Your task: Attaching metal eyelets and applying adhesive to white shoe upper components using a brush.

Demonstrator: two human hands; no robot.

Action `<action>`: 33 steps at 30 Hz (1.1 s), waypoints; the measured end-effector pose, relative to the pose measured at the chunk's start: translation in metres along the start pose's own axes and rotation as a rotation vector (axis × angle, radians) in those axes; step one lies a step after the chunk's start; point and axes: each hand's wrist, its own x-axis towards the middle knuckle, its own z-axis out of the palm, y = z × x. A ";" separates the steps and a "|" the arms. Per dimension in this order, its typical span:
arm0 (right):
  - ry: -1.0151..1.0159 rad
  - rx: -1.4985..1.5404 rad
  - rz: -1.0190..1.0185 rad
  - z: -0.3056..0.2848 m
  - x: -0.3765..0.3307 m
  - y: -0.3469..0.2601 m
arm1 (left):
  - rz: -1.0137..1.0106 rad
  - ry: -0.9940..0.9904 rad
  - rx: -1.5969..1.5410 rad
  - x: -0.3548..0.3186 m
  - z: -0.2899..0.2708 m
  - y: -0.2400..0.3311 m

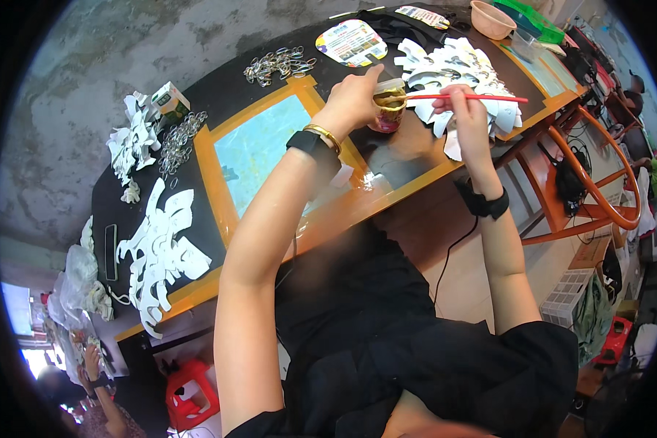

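My left hand (354,98) grips the rim of a small open jar (388,109) of yellowish paste that stands on the dark table (219,84). My right hand (466,109) holds a thin red-handled brush (474,96), its tip dipped into the jar's mouth. A heap of white cut-out shapes (456,69) lies just behind and under my right hand. Both wrists carry black bands, and the left wrist has a gold bangle too.
More white cut-outs (160,252) lie at the table's left end, with piles of metal rings (277,64), a small carton (171,101), a round printed fan (352,42) and a pink bowl (491,19). An orange wooden chair (591,197) stands right. Another person sits at lower left.
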 end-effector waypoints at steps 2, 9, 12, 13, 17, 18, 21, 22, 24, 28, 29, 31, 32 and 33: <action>0.037 0.062 0.060 -0.009 -0.004 0.005 | 0.008 0.001 0.006 -0.002 -0.001 -0.002; 0.082 0.316 0.271 -0.042 -0.015 0.017 | -0.032 -0.037 0.046 -0.001 -0.006 0.009; 0.009 0.545 0.399 -0.053 -0.020 0.030 | -0.024 -0.039 0.030 -0.001 -0.006 0.007; 0.002 0.542 0.399 -0.053 -0.023 0.030 | -0.017 -0.038 0.026 -0.002 -0.006 0.007; 0.086 0.792 0.565 -0.052 -0.031 0.026 | 0.017 -0.063 0.000 -0.010 -0.006 0.004; 0.092 0.846 0.553 -0.053 -0.030 0.023 | 0.050 -0.027 0.022 -0.015 -0.006 0.006; 0.097 0.912 0.508 -0.056 -0.031 0.010 | -0.013 0.080 0.219 -0.040 -0.012 0.019; 0.112 0.927 0.461 -0.057 -0.032 0.005 | -0.004 0.084 0.228 -0.051 -0.019 0.027; 0.111 0.940 0.388 -0.059 -0.029 -0.002 | 0.105 0.120 0.238 -0.089 -0.034 0.040; 0.107 0.782 0.113 -0.050 -0.025 -0.033 | 0.167 0.080 0.110 -0.168 -0.028 0.073; 0.126 0.723 0.020 -0.051 -0.026 -0.043 | 0.194 0.035 0.009 -0.179 -0.022 0.076; 0.171 0.578 -0.101 -0.036 -0.035 -0.072 | 0.169 0.091 -0.036 -0.198 -0.006 0.075; 0.172 0.510 -0.142 -0.023 -0.041 -0.081 | 0.182 0.152 -0.070 -0.208 0.002 0.071; 0.175 0.436 -0.190 -0.010 -0.048 -0.084 | 0.154 0.151 -0.069 -0.215 0.010 0.064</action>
